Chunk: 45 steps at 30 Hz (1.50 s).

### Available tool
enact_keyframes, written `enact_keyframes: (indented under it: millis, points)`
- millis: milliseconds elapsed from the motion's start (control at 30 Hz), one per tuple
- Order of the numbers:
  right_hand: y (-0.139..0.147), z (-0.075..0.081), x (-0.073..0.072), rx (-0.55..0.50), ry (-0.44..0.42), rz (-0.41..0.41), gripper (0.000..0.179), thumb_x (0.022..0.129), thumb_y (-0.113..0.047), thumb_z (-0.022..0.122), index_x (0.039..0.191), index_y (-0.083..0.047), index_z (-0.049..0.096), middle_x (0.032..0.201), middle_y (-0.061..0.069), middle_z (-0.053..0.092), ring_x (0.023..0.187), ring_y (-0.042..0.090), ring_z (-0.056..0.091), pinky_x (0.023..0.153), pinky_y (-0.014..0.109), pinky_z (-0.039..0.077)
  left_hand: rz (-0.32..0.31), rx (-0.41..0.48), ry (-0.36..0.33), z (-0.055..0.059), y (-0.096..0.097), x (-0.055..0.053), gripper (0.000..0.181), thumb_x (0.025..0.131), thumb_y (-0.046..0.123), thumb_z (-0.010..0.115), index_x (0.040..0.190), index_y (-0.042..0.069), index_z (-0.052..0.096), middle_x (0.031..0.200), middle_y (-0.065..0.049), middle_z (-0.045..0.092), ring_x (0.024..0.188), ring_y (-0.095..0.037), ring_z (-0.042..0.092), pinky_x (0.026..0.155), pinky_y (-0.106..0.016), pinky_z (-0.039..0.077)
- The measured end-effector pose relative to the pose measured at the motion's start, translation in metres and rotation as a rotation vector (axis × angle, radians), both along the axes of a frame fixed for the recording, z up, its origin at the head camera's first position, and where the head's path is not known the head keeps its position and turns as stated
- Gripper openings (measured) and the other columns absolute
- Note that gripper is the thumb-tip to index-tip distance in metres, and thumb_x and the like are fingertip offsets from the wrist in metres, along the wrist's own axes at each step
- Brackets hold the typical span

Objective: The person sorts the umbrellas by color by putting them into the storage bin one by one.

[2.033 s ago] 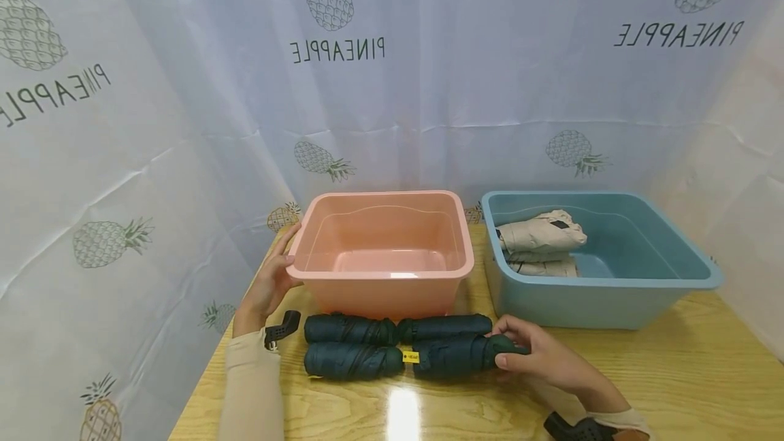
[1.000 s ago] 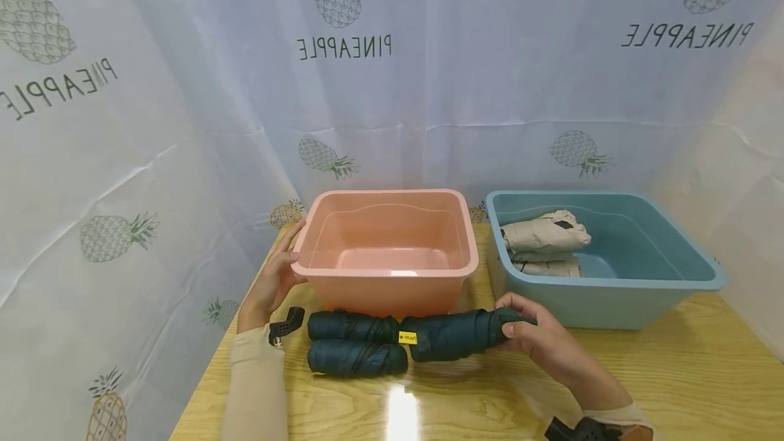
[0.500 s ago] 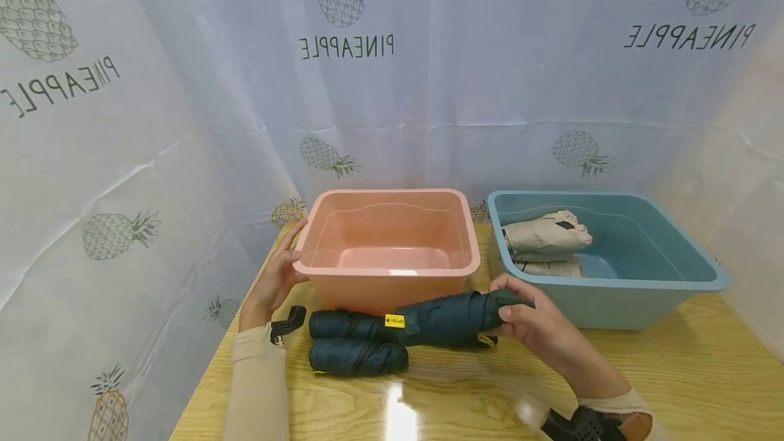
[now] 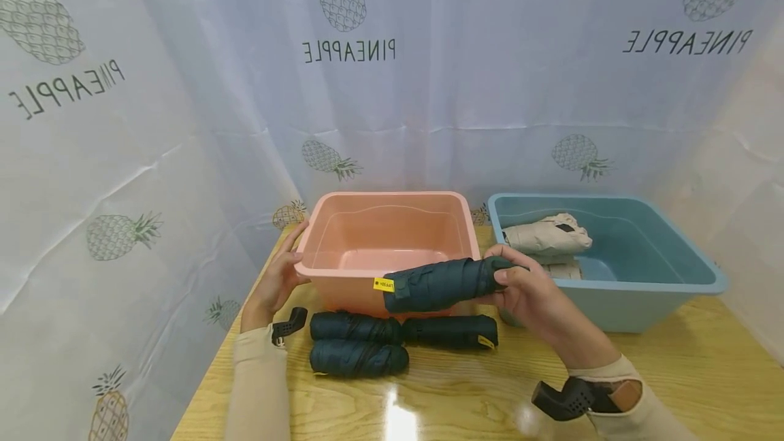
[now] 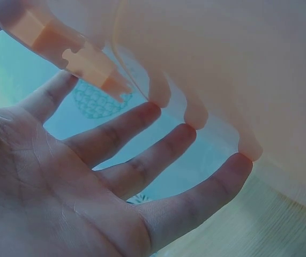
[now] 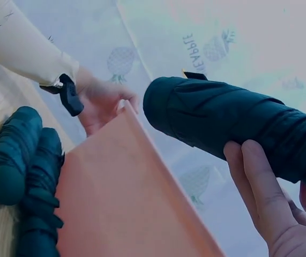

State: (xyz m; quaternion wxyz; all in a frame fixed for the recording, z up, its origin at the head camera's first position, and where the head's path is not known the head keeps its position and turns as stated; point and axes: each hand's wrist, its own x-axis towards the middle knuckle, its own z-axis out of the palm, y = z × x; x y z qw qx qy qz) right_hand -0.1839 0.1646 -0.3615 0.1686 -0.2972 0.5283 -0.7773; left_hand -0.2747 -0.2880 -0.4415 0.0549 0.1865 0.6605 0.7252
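My right hand (image 4: 527, 291) grips a dark green folded umbrella (image 4: 437, 284) by its right end. The umbrella is raised off the table and overlaps the front rim of the pink tub (image 4: 392, 272) in the head view; a small yellow tag (image 4: 384, 284) hangs at its far end. In the right wrist view, my thumb and fingers hold the umbrella (image 6: 222, 112) from below. My left hand (image 4: 278, 284) is at the tub's left side, its extended fingertips (image 5: 233, 168) touching the outer wall. In front of the tub lie three more dark folded umbrellas (image 4: 358, 358).
To the right stands a blue tub (image 4: 618, 284) holding beige folded umbrellas (image 4: 545, 233) at its left side. Both tubs sit on a wooden table (image 4: 465, 400). A white curtain (image 4: 441, 101) printed with pineapples hangs behind and to the left.
My right hand has lifted the tagged umbrella from the front right of the row up towards the pink tub's rim, uncovering the umbrella behind it. My left hand has stayed at the tub.
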Motion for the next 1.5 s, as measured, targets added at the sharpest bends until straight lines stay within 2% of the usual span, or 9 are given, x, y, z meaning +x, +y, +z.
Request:
enact_keyframes:
  millis: [233, 467, 733, 900, 967, 1067, 1267, 1433, 1500]
  points:
    - [-0.008, 0.020, -0.009, -0.020, -0.064, 0.000, 0.027, 0.100, -0.004, 0.036, 0.115, -0.010, 0.058, 0.111, 0.001, 0.066, 0.103, 0.017, 0.072, 0.095, 0.040, 0.058, 0.005, -0.004, 0.001, -0.002, 0.000, -0.001, 0.072, 0.100, 0.020, 0.033, 0.167, 0.025, 0.006, 0.166, -0.028, 0.018, 0.125, -0.017, 0.060, 0.094, -0.041, 0.054]
    - [-0.015, 0.036, -0.017, 0.003, -0.111, -0.034, 0.024, 0.099, -0.007, 0.039, 0.116, -0.010, 0.055, 0.113, 0.001, 0.066, 0.106, 0.017, 0.072, 0.099, 0.044, 0.056, 0.006, -0.012, 0.008, -0.004, -0.002, -0.003, 0.072, 0.100, 0.021, 0.033, 0.167, 0.026, 0.007, 0.167, -0.025, 0.019, 0.136, -0.034, 0.053, 0.094, -0.043, 0.054]
    - [-0.023, 0.046, -0.031, 0.007, -0.102, -0.037, 0.020, 0.099, -0.006, 0.034, 0.107, -0.012, 0.052, 0.116, 0.001, 0.063, 0.108, 0.019, 0.071, 0.098, 0.046, 0.056, 0.004, -0.005, 0.006, -0.005, -0.002, -0.002, 0.070, 0.101, 0.021, 0.032, 0.166, 0.029, 0.009, 0.168, -0.024, 0.018, 0.128, -0.017, 0.059, 0.095, -0.042, 0.053]
    - [-0.031, 0.050, -0.042, 0.023, -0.159, -0.081, 0.009, 0.099, -0.009, 0.040, 0.100, -0.013, 0.049, 0.117, 0.002, 0.059, 0.111, 0.020, 0.068, 0.099, 0.047, 0.055, 0.010, -0.007, 0.002, -0.004, -0.001, -0.001, 0.070, 0.100, 0.022, 0.034, 0.166, 0.032, 0.012, 0.169, -0.020, 0.017, 0.131, -0.022, 0.057, 0.095, -0.043, 0.053]
    - [-0.035, 0.051, -0.047, 0.033, -0.177, -0.103, 0.005, 0.099, -0.010, 0.043, 0.099, -0.013, 0.047, 0.120, 0.003, 0.057, 0.112, 0.021, 0.067, 0.101, 0.047, 0.055, 0.012, -0.009, 0.003, -0.003, 0.000, -0.001, 0.071, 0.100, 0.022, 0.035, 0.166, 0.030, 0.010, 0.170, -0.019, 0.016, 0.135, -0.028, 0.054, 0.095, -0.044, 0.053]
    - [-0.039, 0.052, -0.055, 0.054, -0.189, -0.120, 0.003, 0.100, -0.012, 0.045, 0.097, -0.014, 0.046, 0.120, 0.004, 0.053, 0.110, 0.022, 0.065, 0.102, 0.046, 0.054, 0.013, -0.014, 0.004, -0.002, 0.000, -0.001, 0.072, 0.100, 0.023, 0.035, 0.167, 0.028, 0.008, 0.170, -0.018, 0.015, 0.136, -0.030, 0.053, 0.094, -0.045, 0.053]
    - [-0.050, 0.053, -0.074, 0.110, -0.201, -0.141, 0.002, 0.099, -0.013, 0.043, 0.099, -0.013, 0.045, 0.131, 0.007, 0.044, 0.111, 0.025, 0.063, 0.099, 0.040, 0.056, 0.004, -0.007, 0.009, -0.003, -0.001, -0.002, 0.070, 0.100, 0.022, 0.034, 0.166, 0.031, 0.011, 0.170, -0.020, 0.015, 0.125, -0.013, 0.060, 0.094, -0.044, 0.053]
    - [-0.060, 0.056, -0.089, 0.149, -0.238, -0.174, 0.007, 0.098, -0.011, 0.042, 0.092, -0.012, 0.039, 0.137, 0.009, 0.036, 0.114, 0.034, 0.060, 0.099, 0.043, 0.055, 0.003, 0.001, 0.009, -0.002, 0.000, -0.002, 0.071, 0.100, 0.021, 0.034, 0.166, 0.029, 0.011, 0.169, -0.021, 0.015, 0.124, -0.012, 0.060, 0.093, -0.044, 0.053]
    - [-0.065, 0.058, -0.095, 0.167, -0.255, -0.181, 0.008, 0.098, -0.011, 0.043, 0.094, -0.012, 0.036, 0.141, 0.010, 0.033, 0.119, 0.038, 0.055, 0.102, 0.046, 0.053, 0.010, 0.002, 0.005, -0.002, -0.001, -0.001, 0.071, 0.100, 0.022, 0.034, 0.166, 0.029, 0.012, 0.170, -0.019, 0.015, 0.125, -0.013, 0.059, 0.093, -0.044, 0.053]
